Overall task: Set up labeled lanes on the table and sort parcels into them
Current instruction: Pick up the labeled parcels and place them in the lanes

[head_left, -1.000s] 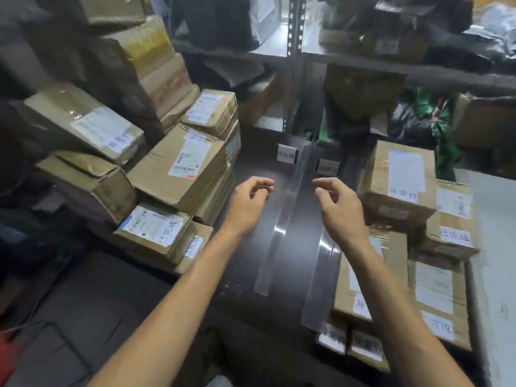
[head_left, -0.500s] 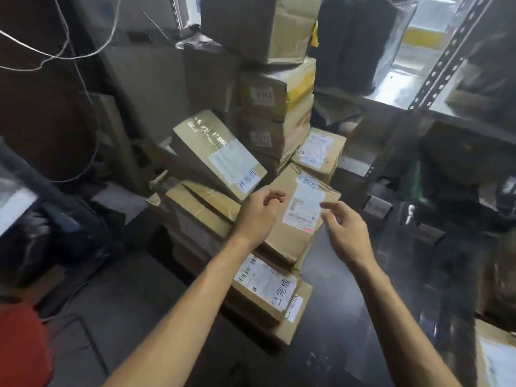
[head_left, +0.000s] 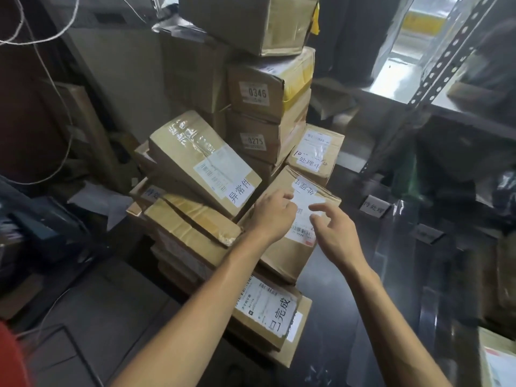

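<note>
Both hands are apart over one tilted parcel (head_left: 282, 258) in the stack at the left of the dark desk (head_left: 337, 308). The left hand (head_left: 272, 216) lies on its top face with fingers loosely extended. The right hand (head_left: 335, 233) has relaxed, spread fingers at the shipping label (head_left: 303, 219) and grips nothing; whether it touches cannot be told. A sticker on this parcel appears to read 处理中, upside down. Neighbouring parcels read 异常件 (head_left: 241, 192), 已完成 (head_left: 279, 314), 0346 (head_left: 257, 92) and 0275 (head_left: 255, 141). The desk tag (head_left: 374, 208) is blurred, possibly 待处理.
</note>
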### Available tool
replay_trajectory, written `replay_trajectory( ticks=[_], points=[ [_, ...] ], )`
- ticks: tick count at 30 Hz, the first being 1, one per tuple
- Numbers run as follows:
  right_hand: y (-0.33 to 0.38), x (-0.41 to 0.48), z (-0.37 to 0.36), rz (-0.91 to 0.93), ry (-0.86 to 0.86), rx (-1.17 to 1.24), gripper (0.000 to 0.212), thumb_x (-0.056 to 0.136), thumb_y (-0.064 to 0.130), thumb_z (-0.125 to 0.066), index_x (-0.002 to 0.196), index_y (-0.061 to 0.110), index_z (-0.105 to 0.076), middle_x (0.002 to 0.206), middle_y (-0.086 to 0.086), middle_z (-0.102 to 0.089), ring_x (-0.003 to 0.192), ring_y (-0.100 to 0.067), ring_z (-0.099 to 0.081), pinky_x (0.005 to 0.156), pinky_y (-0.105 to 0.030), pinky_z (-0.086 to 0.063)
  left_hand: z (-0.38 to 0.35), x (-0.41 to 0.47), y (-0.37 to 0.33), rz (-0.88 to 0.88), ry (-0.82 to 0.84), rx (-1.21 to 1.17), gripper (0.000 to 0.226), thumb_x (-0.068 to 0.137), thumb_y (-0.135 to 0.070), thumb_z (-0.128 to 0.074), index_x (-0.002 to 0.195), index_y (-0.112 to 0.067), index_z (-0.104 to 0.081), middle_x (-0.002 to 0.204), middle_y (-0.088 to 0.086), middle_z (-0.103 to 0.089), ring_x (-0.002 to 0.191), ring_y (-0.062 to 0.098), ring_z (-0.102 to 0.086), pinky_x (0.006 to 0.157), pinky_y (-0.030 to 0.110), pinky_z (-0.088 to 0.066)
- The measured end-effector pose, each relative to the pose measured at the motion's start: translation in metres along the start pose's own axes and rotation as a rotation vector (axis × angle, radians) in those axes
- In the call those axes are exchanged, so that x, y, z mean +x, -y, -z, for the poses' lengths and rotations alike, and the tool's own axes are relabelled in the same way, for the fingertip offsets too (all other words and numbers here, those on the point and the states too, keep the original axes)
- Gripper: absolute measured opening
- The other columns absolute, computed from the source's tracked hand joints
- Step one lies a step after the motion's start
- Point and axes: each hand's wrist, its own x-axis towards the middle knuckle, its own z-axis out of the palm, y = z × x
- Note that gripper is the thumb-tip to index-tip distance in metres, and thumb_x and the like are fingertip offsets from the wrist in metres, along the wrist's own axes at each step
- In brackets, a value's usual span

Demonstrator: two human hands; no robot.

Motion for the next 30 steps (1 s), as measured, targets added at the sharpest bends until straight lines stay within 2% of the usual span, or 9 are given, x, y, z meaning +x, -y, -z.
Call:
replay_trajectory(
  ticks=[5,8,11,13,15,16,18,26,30],
  points=[
    [-0.019,0.026,0.003,-0.014,0.033,-0.024,0.03,0.096,0.016,-0.056,0.124,0.016,-0.068,0.129,-0.006,-0.065,0.107,-0.018,-0.06,0.092,-0.029,-0.048,-0.007,0.021,-0.01,0.032,-0.062,0.19,0.045,0.099,-0.026,-0.045,0.144,-0.019,-0.046,0.153,0.008,-0.041,0.143,0.029,-0.028,0.119,0.049,-0.026],
    [-0.023,0.037,0.003,-0.051,-0.024,-0.062,0.051,0.092,0.015,-0.063,0.142,0.013,-0.054,0.15,-0.014,-0.045,0.138,-0.03,-0.039,0.114,-0.041,-0.032,-0.007,0.035,-0.011,0.152,-0.016,0.215,0.057,0.101,-0.038,-0.045,0.153,-0.018,-0.031,0.158,0.012,-0.034,0.145,0.034,-0.028,0.116,0.051,-0.028],
    [-0.035,0.048,-0.004,-0.302,-0.007,0.132,0.091,0.087,0.022,-0.07,0.16,0.007,-0.018,0.163,-0.017,-0.024,0.149,-0.035,-0.028,0.121,-0.049,-0.028,-0.008,0.048,-0.011,0.23,0.016,0.167,0.066,0.102,-0.041,-0.046,0.157,-0.013,-0.021,0.16,0.015,-0.031,0.148,0.037,-0.027,0.117,0.049,-0.027],
    [-0.042,0.054,-0.014,-0.55,0.057,0.458,0.103,0.071,0.039,-0.072,0.156,0.012,-0.019,0.154,-0.013,-0.043,0.137,-0.036,-0.048,0.11,-0.059,-0.043,-0.014,0.053,-0.014,0.253,0.028,0.214,0.065,0.103,-0.038,-0.044,0.157,-0.012,-0.021,0.16,0.017,-0.028,0.148,0.037,-0.023,0.117,0.048,-0.025],
    [-0.05,0.058,-0.02,-0.703,0.078,0.687,0.084,0.072,0.04,-0.07,0.144,0.019,-0.032,0.13,-0.008,-0.06,0.115,-0.035,-0.065,0.08,-0.056,-0.06,-0.02,0.056,-0.018,0.26,0.043,0.303,0.062,0.101,-0.041,-0.044,0.154,-0.013,-0.025,0.158,0.017,-0.027,0.146,0.037,-0.022,0.116,0.049,-0.023],
    [-0.053,0.062,-0.02,-0.723,0.083,0.743,0.07,0.08,0.036,-0.068,0.141,0.021,-0.037,0.126,-0.009,-0.063,0.11,-0.035,-0.067,0.065,-0.048,-0.06,-0.021,0.058,-0.02,0.267,0.057,0.334,0.062,0.101,-0.043,-0.044,0.152,-0.013,-0.027,0.157,0.017,-0.026,0.146,0.037,-0.022,0.116,0.05,-0.022],
    [-0.059,0.066,-0.017,-0.711,0.12,0.81,0.057,0.084,0.031,-0.065,0.137,0.025,-0.045,0.126,-0.01,-0.066,0.107,-0.035,-0.07,0.054,-0.04,-0.057,-0.02,0.059,-0.023,0.277,0.107,0.336,0.061,0.099,-0.041,-0.044,0.152,-0.014,-0.028,0.159,0.016,-0.023,0.149,0.036,-0.018,0.117,0.051,-0.022],
    [-0.081,0.053,0.009,-0.606,0.16,0.778,0.044,0.098,0.022,-0.063,0.139,0.028,-0.048,0.124,-0.004,-0.071,0.103,-0.025,-0.072,0.052,-0.034,-0.057,-0.028,0.05,-0.023,0.281,0.131,0.284,0.054,0.099,-0.036,-0.042,0.149,-0.017,-0.033,0.156,0.013,-0.026,0.146,0.035,-0.023,0.117,0.051,-0.027],
    [-0.08,0.043,0.014,-0.63,0.191,0.738,0.055,0.099,0.028,-0.065,0.148,0.021,-0.04,0.119,-0.003,-0.072,0.085,-0.015,-0.075,0.062,-0.048,-0.063,-0.03,0.043,-0.022,0.286,0.118,0.221,0.059,0.098,-0.04,-0.044,0.151,-0.017,-0.03,0.154,0.012,-0.029,0.143,0.035,-0.032,0.116,0.054,-0.032]
  ],
)
